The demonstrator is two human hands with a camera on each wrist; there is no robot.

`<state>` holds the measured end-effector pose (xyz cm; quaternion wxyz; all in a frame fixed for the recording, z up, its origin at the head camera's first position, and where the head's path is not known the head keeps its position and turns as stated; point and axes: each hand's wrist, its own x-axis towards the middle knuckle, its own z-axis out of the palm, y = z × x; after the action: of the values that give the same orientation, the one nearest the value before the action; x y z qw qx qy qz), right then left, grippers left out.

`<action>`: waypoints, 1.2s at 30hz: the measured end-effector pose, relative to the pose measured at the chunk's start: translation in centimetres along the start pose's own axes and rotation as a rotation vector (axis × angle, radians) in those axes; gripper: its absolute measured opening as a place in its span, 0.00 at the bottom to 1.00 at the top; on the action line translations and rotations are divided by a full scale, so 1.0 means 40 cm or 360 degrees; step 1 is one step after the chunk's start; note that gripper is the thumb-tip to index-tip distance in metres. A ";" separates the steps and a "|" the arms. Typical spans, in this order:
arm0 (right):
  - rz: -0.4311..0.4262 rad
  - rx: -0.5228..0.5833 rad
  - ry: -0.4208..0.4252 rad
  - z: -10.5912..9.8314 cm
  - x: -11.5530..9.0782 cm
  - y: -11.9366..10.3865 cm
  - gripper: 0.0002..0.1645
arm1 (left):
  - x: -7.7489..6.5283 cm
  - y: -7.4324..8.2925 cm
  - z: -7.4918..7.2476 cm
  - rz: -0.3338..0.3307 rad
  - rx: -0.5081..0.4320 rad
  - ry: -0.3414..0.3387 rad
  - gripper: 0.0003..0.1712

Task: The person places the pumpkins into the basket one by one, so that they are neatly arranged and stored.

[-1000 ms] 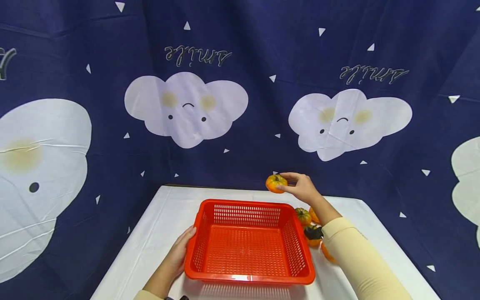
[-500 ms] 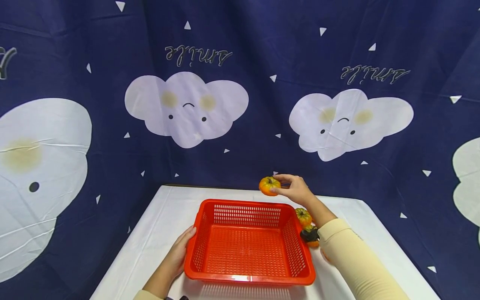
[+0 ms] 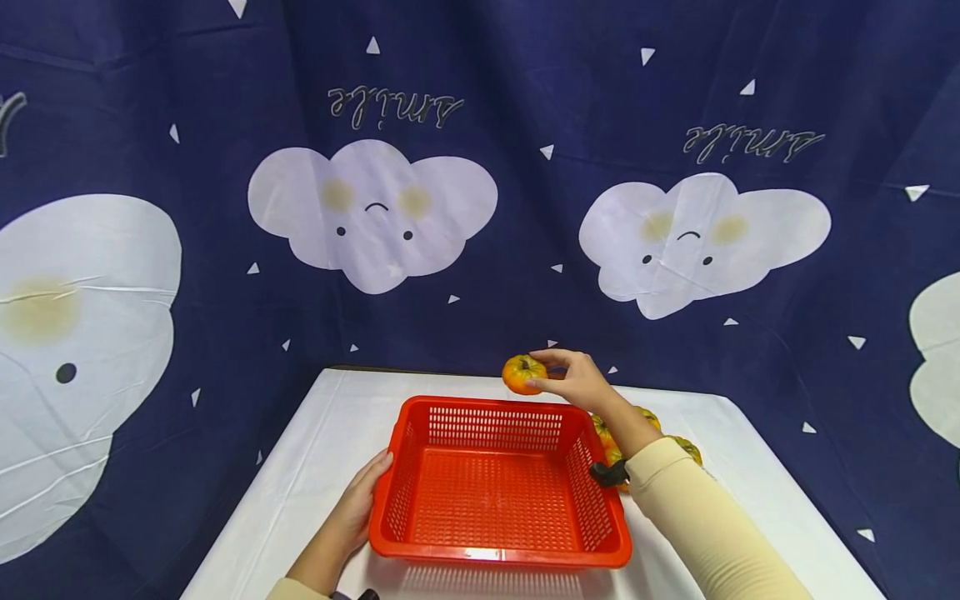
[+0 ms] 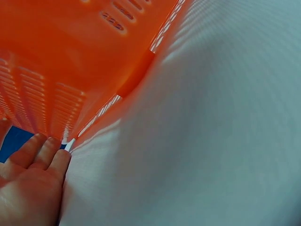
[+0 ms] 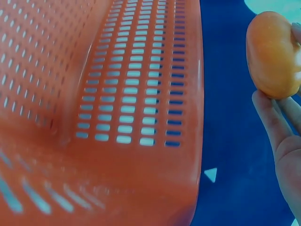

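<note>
My right hand (image 3: 576, 377) pinches a small pumpkin (image 3: 522, 375), ribbed and orange with a yellow-green top, between thumb and fingers. It is held up beyond the far rim of a red plastic basket (image 3: 498, 557). In the right wrist view the pumpkin (image 5: 273, 56) is smooth orange, with fingertips beneath it. On the basket's left side, my left hand (image 3: 352, 508) touches the outer wall near the rim. Its fingers (image 4: 46, 153) lie straight against the slotted wall in the left wrist view. The inside of the basket shows only its bare, perforated floor.
More pumpkins (image 3: 686, 448) lie on the white table (image 3: 300, 467) right of the basket, partly hidden by the right forearm. A black device (image 3: 609, 473) hangs under that wrist, overlapping the basket's right rim. Behind the table hangs a dark blue curtain (image 3: 525, 317) with printed clouds.
My right hand has carried the pumpkin leftward along the far side of the basket. More of the pumpkins beyond the forearm now show. The left hand and the basket have stayed put.
</note>
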<state>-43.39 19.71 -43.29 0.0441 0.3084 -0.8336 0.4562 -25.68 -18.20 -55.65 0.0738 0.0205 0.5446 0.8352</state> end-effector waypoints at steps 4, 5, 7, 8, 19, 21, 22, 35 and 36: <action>-0.0017 0.0002 -0.0060 0.017 0.009 -0.023 0.34 | -0.003 -0.002 -0.004 0.0002 -0.0005 -0.0014 0.39; -0.0021 0.0004 -0.0075 0.022 0.013 -0.028 0.34 | -0.004 -0.003 -0.005 0.0005 -0.0008 -0.0017 0.38; -0.0029 0.0011 -0.0102 0.031 0.020 -0.039 0.34 | -0.005 -0.004 -0.008 0.0017 -0.0004 -0.0027 0.38; -0.0036 0.0015 -0.0114 0.036 0.023 -0.045 0.34 | -0.005 -0.005 -0.009 0.0021 -0.0002 -0.0032 0.38; -0.0094 0.0173 -0.0228 0.120 0.037 -0.078 0.34 | 0.001 -0.014 -0.019 0.0067 0.0004 -0.0099 0.40; -0.0125 0.0200 -0.0250 0.140 0.037 -0.084 0.34 | 0.004 -0.013 -0.020 0.0077 0.0013 -0.0107 0.40; -0.0142 0.0210 -0.0263 0.149 0.037 -0.087 0.34 | 0.005 -0.012 -0.020 0.0082 0.0018 -0.0108 0.40; -0.0344 0.0041 -0.0446 0.269 0.035 -0.141 0.33 | 0.010 -0.001 -0.012 0.0029 -0.0014 -0.0051 0.37; -0.0335 0.0060 -0.0470 0.280 0.034 -0.142 0.33 | 0.010 -0.002 -0.011 0.0026 -0.0016 -0.0046 0.37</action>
<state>-39.03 8.01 -45.13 -0.0369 0.4583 -0.7855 0.4142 -26.12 -18.53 -55.91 0.0749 0.0366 0.5391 0.8381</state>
